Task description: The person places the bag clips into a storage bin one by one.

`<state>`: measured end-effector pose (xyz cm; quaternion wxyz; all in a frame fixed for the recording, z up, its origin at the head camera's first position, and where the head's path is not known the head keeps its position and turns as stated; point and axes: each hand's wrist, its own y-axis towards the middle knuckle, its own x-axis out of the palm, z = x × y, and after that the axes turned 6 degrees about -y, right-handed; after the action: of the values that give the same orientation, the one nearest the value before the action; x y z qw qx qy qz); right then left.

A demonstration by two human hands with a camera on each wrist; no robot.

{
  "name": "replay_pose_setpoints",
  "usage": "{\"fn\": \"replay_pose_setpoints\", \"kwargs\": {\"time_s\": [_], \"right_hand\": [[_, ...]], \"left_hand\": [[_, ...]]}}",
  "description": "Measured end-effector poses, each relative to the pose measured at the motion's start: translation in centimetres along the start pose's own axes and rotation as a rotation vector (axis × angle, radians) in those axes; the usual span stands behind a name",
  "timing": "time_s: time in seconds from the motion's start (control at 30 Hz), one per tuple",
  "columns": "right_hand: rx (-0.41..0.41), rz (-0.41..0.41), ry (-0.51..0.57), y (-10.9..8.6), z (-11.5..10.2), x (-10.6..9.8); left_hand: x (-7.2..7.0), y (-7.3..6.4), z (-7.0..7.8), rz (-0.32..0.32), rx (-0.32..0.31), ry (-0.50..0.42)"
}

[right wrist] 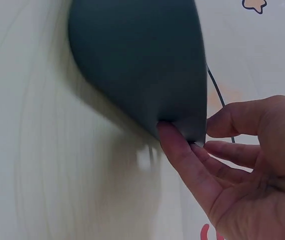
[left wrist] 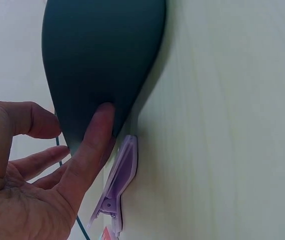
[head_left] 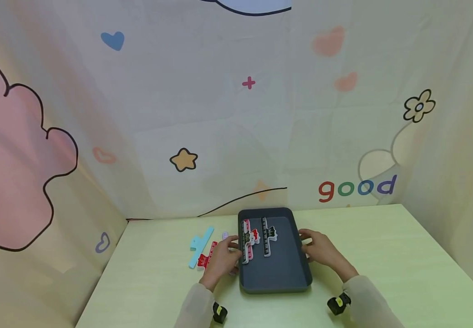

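A dark grey rectangular tray stands between my two hands. My left hand holds its left side, fingers against the outer wall and thumb close to the rim. On the right side, my right hand holds the opposite wall in a similar way. In the tray, a black ruler-like clip lies partly against a red clip at the left. Another black clip lies near the middle. The left wrist view shows a purple clip on the table just below the left fingers; in the head view that hand partly hides it.
Left of the tray, a light blue clip and a red clip lie on the pale table. A printed cloth hangs behind the table's back edge and along both sides.
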<state>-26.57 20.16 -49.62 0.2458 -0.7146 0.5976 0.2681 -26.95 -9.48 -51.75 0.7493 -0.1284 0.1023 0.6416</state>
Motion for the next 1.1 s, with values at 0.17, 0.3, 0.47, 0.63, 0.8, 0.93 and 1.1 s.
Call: {"fn": "replay_pose_setpoints", "kwargs": {"time_s": [0.17, 0.3, 0.47, 0.63, 0.8, 0.93, 1.1], "right_hand": [[0.024, 0.0, 0.046, 0.0, 0.3, 0.1], [0.048, -0.008, 0.071, 0.1, 0.4, 0.2], [0.049, -0.017, 0.087, 0.0, 0.5, 0.2], [0.043, -0.014, 0.093, 0.1, 0.5, 0.1], [0.051, -0.012, 0.091, 0.1, 0.6, 0.0], [0.05, -0.016, 0.098, 0.0, 0.6, 0.0], [0.041, -0.016, 0.099, 0.0, 0.6, -0.1]], "left_hand": [[0.0, 0.0, 0.1, 0.003, -0.008, 0.009], [0.0, 0.0, 0.2, 0.001, -0.011, 0.021], [-0.4, 0.0, 0.5, 0.043, 0.071, 0.094], [-1.2, -0.1, 1.1, 0.112, 0.223, 0.2], [-2.4, -0.8, 1.7, 0.088, 0.271, 0.219], [-3.4, -1.3, 1.9, 0.079, 0.308, 0.279], [-4.6, -2.1, 2.1, 0.075, 0.354, 0.389]]}}
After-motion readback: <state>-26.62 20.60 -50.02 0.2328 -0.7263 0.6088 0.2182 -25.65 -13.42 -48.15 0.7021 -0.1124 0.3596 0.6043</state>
